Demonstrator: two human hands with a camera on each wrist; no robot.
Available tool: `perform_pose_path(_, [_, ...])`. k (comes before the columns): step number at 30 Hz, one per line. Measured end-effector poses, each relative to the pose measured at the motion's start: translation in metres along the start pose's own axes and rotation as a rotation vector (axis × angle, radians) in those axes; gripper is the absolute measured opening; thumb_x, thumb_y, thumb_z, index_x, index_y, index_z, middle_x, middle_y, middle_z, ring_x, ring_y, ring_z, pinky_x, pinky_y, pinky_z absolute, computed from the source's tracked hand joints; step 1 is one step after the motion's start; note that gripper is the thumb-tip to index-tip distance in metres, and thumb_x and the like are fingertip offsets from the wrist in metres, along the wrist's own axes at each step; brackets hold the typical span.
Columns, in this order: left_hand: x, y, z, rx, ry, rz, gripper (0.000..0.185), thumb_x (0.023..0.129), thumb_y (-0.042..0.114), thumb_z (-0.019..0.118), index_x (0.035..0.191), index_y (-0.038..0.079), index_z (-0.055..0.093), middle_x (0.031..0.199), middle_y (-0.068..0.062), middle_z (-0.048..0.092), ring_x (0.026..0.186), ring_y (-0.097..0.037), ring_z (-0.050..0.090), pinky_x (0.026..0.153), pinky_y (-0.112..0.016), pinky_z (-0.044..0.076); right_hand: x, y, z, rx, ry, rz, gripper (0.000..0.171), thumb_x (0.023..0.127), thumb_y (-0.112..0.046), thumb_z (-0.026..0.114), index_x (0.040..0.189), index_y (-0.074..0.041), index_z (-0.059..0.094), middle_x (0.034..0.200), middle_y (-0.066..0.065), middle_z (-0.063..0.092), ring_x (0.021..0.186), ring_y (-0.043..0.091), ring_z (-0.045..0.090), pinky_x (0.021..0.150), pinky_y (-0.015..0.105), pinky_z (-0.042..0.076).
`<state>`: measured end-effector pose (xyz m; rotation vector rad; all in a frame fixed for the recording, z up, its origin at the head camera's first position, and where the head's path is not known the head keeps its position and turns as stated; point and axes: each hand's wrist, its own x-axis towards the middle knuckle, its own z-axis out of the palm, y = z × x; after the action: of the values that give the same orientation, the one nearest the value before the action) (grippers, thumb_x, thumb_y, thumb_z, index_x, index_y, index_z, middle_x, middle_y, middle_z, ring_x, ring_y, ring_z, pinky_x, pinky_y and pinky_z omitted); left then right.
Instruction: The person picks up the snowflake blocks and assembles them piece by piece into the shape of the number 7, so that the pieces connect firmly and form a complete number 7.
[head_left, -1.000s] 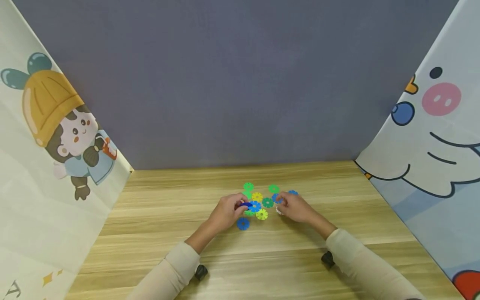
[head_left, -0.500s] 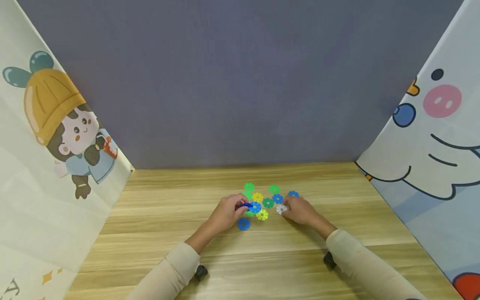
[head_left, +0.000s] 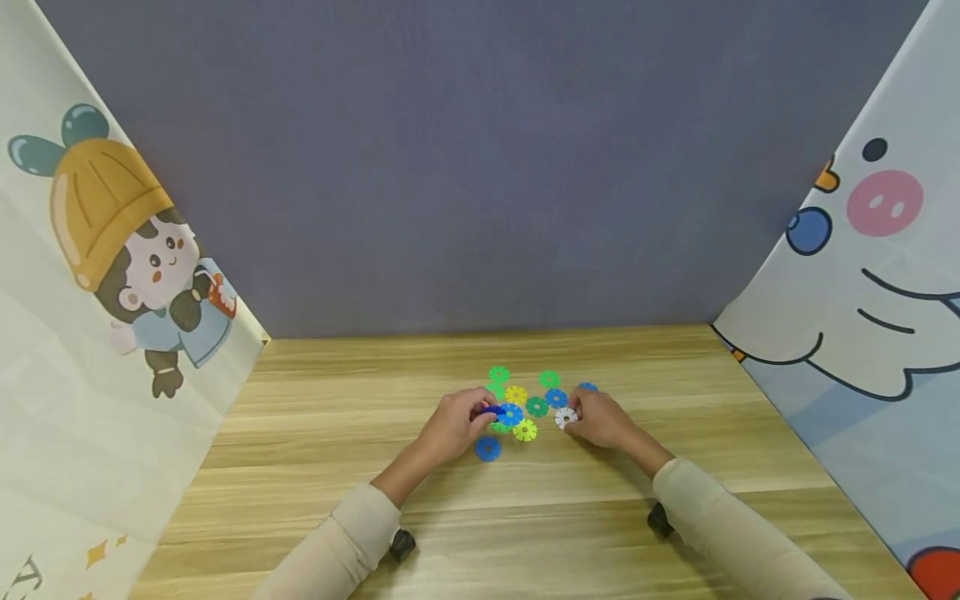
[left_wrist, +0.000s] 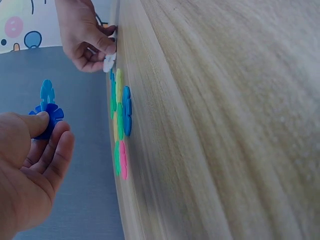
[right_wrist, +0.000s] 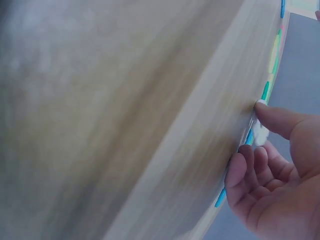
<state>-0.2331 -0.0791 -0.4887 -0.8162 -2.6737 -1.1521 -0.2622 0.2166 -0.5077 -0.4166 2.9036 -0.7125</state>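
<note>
Several flat snowflake discs (head_left: pixel 536 407) in green, yellow and blue lie close together on the wooden table (head_left: pixel 480 517). My left hand (head_left: pixel 483 411) pinches two joined blue discs (head_left: pixel 501 411) just above the table's left part of the cluster; the left wrist view shows the joined blue discs (left_wrist: pixel 47 105) between thumb and fingers. My right hand (head_left: pixel 573 417) pinches a white disc (head_left: pixel 565 417) at the cluster's right side, low against the table. In the right wrist view the thumb lies over the white disc (right_wrist: pixel 260 132).
One blue disc (head_left: pixel 487 449) lies apart, nearer to me than the cluster. A grey wall stands behind the table, and cartoon-printed cloth panels (head_left: pixel 90 350) close in the left and right sides.
My right hand has drawn slightly toward me from the blue discs and its fingers have closed on the white disc. The left hand has stayed put with its blue pieces.
</note>
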Motion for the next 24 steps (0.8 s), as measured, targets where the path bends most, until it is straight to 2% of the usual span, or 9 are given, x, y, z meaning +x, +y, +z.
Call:
perform_pose_path(5, [0.0000, -0.0009, -0.0003, -0.001, -0.008, -0.007, 0.006, 0.097, 0.014, 0.071, 0.102, 0.014, 0.068, 0.087, 0.004, 0.066, 0.074, -0.006, 0.056, 0.064, -0.019, 0.050, -0.0006, 0.0011, -0.0005, 0.005, 0.037, -0.031, 0.024, 0.087, -0.015, 0.079, 0.090, -0.011, 0.055, 0.078, 0.000, 0.053, 0.069, 0.013, 0.047, 0.062, 0.025, 0.038])
perform_pose_path(9, [0.0001, -0.0015, 0.0000, -0.006, -0.011, -0.011, 0.006, 0.097, 0.014, 0.070, 0.102, 0.015, 0.068, 0.089, 0.004, 0.067, 0.075, -0.006, 0.058, 0.065, -0.019, 0.051, -0.0024, 0.0004, -0.0024, 0.017, 0.032, -0.047, 0.023, 0.088, -0.014, 0.078, 0.088, -0.011, 0.055, 0.077, -0.001, 0.055, 0.068, 0.012, 0.049, 0.062, 0.024, 0.040])
perform_pose_path(17, [-0.0008, -0.0010, 0.0008, -0.031, -0.016, -0.025, 0.006, 0.097, 0.014, 0.070, 0.103, 0.015, 0.068, 0.091, 0.003, 0.069, 0.077, -0.006, 0.060, 0.066, -0.019, 0.052, -0.0074, -0.0039, -0.0081, 0.031, 0.009, -0.130, 0.014, 0.093, -0.012, 0.072, 0.103, -0.006, 0.064, 0.073, -0.004, 0.058, 0.061, 0.008, 0.047, 0.057, 0.023, 0.040])
perform_pose_path(24, [-0.0013, 0.0003, -0.0001, -0.053, -0.011, -0.033, 0.005, 0.097, 0.013, 0.069, 0.102, 0.014, 0.068, 0.089, 0.001, 0.069, 0.075, -0.007, 0.060, 0.065, -0.019, 0.052, -0.0087, -0.0072, -0.0080, 0.078, 0.019, -0.156, 0.015, 0.097, -0.018, 0.068, 0.109, -0.009, 0.065, 0.063, -0.008, 0.053, 0.049, 0.004, 0.039, 0.052, 0.021, 0.036])
